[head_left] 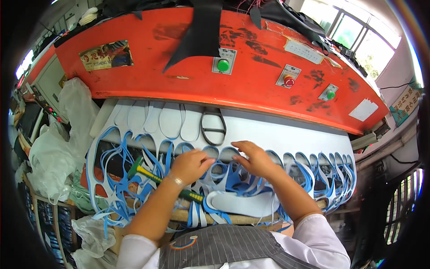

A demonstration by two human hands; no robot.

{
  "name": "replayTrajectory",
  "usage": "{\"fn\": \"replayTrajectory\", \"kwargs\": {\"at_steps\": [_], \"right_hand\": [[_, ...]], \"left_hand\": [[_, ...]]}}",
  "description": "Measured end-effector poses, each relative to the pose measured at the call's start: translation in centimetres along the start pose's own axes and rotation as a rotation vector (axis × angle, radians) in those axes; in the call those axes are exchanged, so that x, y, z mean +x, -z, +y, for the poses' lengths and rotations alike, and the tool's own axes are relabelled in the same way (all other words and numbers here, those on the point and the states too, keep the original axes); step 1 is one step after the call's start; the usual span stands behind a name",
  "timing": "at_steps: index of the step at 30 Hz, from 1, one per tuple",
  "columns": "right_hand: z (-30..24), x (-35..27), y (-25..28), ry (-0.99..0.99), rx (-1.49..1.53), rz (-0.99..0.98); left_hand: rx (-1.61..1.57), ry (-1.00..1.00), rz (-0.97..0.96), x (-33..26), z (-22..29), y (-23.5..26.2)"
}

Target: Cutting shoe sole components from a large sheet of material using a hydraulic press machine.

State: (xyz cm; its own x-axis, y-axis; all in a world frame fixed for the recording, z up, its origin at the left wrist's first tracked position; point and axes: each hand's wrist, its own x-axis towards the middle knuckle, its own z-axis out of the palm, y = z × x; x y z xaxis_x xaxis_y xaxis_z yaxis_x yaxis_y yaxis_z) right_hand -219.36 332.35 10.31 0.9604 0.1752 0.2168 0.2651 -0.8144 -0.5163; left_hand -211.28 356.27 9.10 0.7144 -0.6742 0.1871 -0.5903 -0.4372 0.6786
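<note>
A: Hands?
B: Left hand (190,165) and right hand (253,159) both lie on the blue-and-white foam sheet (286,136) at the front edge of the orange press (188,67). Fingers curled on the scrap web; can't tell if either pinches it.
A: Containers?
B: None clear. Cut insole (242,202) lies on the scrap below the hands; steel cutting die (213,127) sits on the sheet; hammer (163,180) is under the left wrist.

The left hand (190,165) and the right hand (254,158) press down on a blue and white foam sheet (286,139) full of shoe-shaped holes; a dark metal cutter (213,127) sits on the sheet just past the hands; a hammer (154,177) lies under the left wrist; a big orange machine (188,67) with a green button (223,65) stands behind.
</note>
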Motion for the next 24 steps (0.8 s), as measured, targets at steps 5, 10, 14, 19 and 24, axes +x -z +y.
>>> {"fn": "replayTrajectory", "kwargs": {"at_steps": [5,10,14,19,24], "right_hand": [[4.8,4.3,-6.4,0.069,-0.063,0.014],[6.8,5.6,-6.6,0.166,0.146,0.014],[6.2,6.6,-3.6,0.102,0.243,-0.066],[5.7,11.5,-3.1,-0.026,-0.060,-0.341],[5.1,17.9,-4.7,0.241,-0.670,-0.293]], "left_hand": [[0.161,-0.145,0.157,5.5,-6.3,-5.7],[0.023,-0.263,0.079,7.0,-7.5,-5.9],[-0.098,-0.294,0.116,8.2,-6.1,-4.5],[0.071,-0.163,0.098,6.0,-8.1,-6.7],[0.038,-0.204,0.154,6.3,-8.4,-5.9]]}}
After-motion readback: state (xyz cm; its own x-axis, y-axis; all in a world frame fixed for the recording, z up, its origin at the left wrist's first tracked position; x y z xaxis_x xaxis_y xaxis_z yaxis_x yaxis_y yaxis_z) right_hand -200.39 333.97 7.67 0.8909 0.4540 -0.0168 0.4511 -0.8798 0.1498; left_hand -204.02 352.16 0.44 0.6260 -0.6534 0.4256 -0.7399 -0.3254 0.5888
